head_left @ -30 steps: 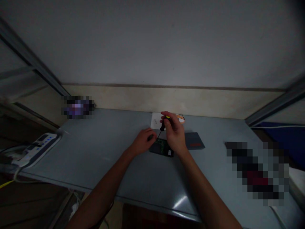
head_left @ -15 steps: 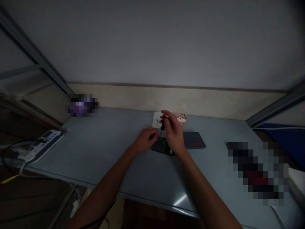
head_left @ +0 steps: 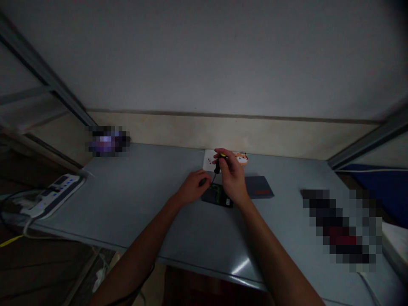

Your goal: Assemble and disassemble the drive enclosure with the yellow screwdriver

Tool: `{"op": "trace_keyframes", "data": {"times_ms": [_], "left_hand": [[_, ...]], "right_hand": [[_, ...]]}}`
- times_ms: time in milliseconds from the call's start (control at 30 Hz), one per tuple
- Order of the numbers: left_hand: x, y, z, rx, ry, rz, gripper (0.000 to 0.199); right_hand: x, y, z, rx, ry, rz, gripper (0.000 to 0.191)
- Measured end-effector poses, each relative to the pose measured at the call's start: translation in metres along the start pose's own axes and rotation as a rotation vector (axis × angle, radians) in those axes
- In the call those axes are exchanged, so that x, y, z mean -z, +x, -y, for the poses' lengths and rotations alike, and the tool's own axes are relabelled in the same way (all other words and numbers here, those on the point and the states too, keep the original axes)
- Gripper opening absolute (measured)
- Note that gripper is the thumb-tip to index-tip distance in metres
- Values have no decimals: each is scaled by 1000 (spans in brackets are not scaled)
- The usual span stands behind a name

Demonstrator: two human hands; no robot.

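Note:
My right hand [head_left: 234,176] is closed round a screwdriver [head_left: 217,166] with a black and yellow handle. Its thin shaft slants down to the upper edge of a flat black device [head_left: 216,196] that has a green circuit pattern and a small white label. On the left of this device, my left hand [head_left: 192,187] has its fingers curled together close to the screwdriver's tip. Something small and dark shows between its thumb and fingers, too unclear to name. Behind my right hand lies a white card or pad [head_left: 208,160] bearing several dark specks, perhaps screws.
A dark grey flat box [head_left: 259,187] with red lettering lies right of my right hand. An orange fox figure [head_left: 241,158] is at the back. On the grey table's [head_left: 127,204] left edge stands a power strip [head_left: 57,197] with cables. Blurred-out items lie at back left and right.
The view has shifted very slightly. Both hands and the screwdriver keep nearly the same place over the black device.

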State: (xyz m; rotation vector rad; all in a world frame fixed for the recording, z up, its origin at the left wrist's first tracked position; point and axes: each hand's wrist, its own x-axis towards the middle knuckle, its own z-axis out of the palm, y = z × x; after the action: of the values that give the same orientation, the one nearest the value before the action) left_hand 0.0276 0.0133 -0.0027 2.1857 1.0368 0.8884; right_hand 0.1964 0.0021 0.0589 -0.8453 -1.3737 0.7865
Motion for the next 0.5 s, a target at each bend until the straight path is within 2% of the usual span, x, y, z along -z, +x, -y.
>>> {"op": "trace_keyframes", "data": {"times_ms": [133, 300, 500], "left_hand": [[0, 0, -1, 11, -3, 9, 22], [2, 1, -2, 15, -4, 13, 21], [2, 1, -1, 17, -15, 17, 21]], "right_hand": [[-1, -1, 1, -32, 94, 76, 25], [-4, -2, 0, -127, 366, 112, 34], [-2, 1, 0, -166, 402, 1, 35]]}}
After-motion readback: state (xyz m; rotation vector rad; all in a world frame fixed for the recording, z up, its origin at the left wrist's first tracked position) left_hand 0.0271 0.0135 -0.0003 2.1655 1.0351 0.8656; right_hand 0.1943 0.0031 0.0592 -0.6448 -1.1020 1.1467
